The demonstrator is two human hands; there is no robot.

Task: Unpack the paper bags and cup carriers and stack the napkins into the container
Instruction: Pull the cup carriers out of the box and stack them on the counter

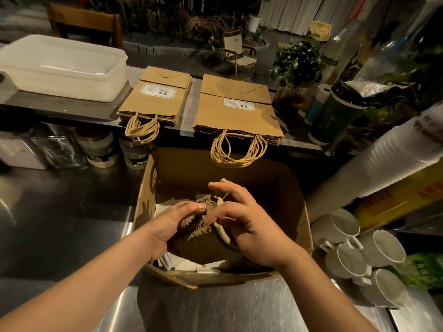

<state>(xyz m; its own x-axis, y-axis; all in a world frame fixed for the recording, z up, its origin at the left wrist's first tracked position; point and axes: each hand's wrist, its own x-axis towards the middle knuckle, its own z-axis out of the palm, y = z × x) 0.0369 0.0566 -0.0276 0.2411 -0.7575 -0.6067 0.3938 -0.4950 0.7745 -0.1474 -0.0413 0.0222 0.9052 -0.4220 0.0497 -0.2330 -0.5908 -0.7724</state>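
An open cardboard box (143, 200) stands on the steel counter in front of me. Inside it lies a bundle of brown paper bags (203, 245) with twine handles, on top of white napkins (182, 264). My left hand (167, 226) grips the bundle's left side, thumb on the handles. My right hand (244, 224) holds its right side, with the fingers spread over the handles. Two flat stacks of paper bags lie on the raised shelf, the left stack (155, 97) and the right stack (237, 109). A white plastic container (62, 68) sits at the shelf's left end.
Stacked white cups (374, 173) and several white mugs (364, 250) crowd the right side. Jars (100, 149) stand under the shelf at the left. A potted plant (297, 65) and a green cup (333, 116) sit at the shelf's right end.
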